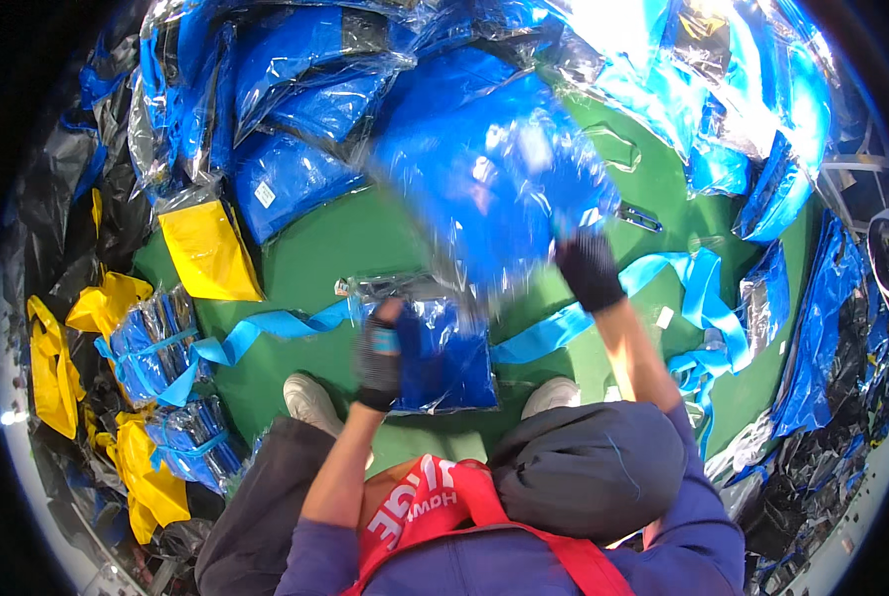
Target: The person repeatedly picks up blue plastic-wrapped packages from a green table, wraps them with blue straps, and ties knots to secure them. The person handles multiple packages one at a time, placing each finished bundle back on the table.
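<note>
My right hand [590, 270], in a dark glove, is closed on the lower right corner of a large blue item in a clear plastic bag [494, 159]. This bag is blurred by motion and tilted above the green surface. My left hand [377, 350], in a grey and black glove, is at the left edge of a smaller bagged blue packet [449, 353] lying flat in front of me. Blur smears its fingers, so their grip cannot be made out. A light blue strap [291, 324] runs out from both sides of this packet.
Bagged blue packets [291, 184] pile up along the far side. A yellow packet [206, 243] lies at left, near strapped bundles [156, 343] and loose yellow bags [55, 368]. A small dark tool [641, 218] lies on the green surface [305, 248] at right.
</note>
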Tool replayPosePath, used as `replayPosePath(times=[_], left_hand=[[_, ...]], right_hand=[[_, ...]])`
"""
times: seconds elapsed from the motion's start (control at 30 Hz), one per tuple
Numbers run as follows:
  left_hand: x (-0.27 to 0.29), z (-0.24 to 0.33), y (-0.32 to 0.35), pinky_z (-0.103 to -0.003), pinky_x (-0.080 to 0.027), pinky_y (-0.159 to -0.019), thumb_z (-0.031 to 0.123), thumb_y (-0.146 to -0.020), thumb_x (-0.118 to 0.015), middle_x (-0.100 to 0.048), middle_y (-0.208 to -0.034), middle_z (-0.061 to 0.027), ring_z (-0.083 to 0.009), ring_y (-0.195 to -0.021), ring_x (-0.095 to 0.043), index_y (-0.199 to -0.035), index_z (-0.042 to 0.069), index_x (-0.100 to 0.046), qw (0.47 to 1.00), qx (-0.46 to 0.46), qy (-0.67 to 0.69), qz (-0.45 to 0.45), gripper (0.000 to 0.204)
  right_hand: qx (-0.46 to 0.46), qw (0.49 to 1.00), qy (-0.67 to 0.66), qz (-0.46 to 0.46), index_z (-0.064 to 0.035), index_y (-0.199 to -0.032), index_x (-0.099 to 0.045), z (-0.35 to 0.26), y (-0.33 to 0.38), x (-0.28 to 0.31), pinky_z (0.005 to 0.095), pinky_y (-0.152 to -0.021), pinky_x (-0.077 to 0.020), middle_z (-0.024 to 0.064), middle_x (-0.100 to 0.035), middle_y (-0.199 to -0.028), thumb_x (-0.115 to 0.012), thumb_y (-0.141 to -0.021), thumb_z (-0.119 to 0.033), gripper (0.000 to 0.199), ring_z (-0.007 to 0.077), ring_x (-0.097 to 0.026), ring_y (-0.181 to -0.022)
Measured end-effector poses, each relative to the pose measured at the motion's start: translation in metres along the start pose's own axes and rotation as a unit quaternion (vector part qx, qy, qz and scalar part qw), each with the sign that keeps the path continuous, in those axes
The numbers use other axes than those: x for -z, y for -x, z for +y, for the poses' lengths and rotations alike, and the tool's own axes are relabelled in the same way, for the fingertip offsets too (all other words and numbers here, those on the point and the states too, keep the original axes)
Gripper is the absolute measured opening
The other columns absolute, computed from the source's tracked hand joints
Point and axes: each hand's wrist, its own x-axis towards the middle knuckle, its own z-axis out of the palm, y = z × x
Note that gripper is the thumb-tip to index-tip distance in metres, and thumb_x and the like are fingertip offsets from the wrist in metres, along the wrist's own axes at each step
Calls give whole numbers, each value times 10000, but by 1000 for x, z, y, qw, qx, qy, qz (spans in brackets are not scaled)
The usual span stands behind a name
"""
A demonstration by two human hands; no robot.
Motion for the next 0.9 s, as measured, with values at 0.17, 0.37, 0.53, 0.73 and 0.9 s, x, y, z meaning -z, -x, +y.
replayPosePath(times=[0.17, 0.37, 0.53, 0.73, 0.9], left_hand=[[65, -3, 27, -327, -434, -865, 372, -888, -495, -552, -1121, -123, -202, -1018, -512, -1194, 11, -489, 976, 136, 164, 39, 473], [70, -107, 46, -357, -406, -872, 413, -872, -513, -501, -1182, -168, -243, -1034, -502, -1205, -6, -465, 987, 108, -22, 114, 537], [115, -139, 24, -375, -413, -869, 340, -908, -444, -440, -1256, -165, -319, -1051, -493, -1315, 9, -310, 978, 115, -152, 79, 542], [145, -108, 0, -434, -451, -775, 192, -801, -549, -524, -1109, -204, -383, -945, -538, -1177, 56, -484, 822, -18, -570, 5, 405], [151, -100, 4, -461, -456, -751, 135, -741, -578, -571, -1023, -199, -394, -902, -551, -1107, 73, -544, 817, 100, -568, -27, 374]], right_hand=[[-133, 711, -640, -259, -18, -1111, -501, -66, 84, -38, 307, -741, -476, 62, -612, -906, -660, -791, -294, 451, 171, -584, -862], [-258, 818, -501, -114, -24, -1273, -362, -107, 104, -66, 360, -870, -432, 174, -559, -1108, -724, -691, -418, 791, 254, -534, -1044], [-254, 747, -615, -18, -57, -1267, -400, -94, 128, -75, 408, -881, -399, 209, -504, -1141, -609, -746, -504, 718, 330, -510, -1032], [72, 986, -99, -113, -82, -981, -597, 19, 164, -94, 371, -769, -445, 106, -560, -1061, -561, -711, -204, 299, 286, -544, -918], [-10, 997, -65, 36, -62, -885, -581, 89, 181, -91, 415, -827, -427, 134, -570, -936, -540, -700, -134, 204, 322, -524, -916]])
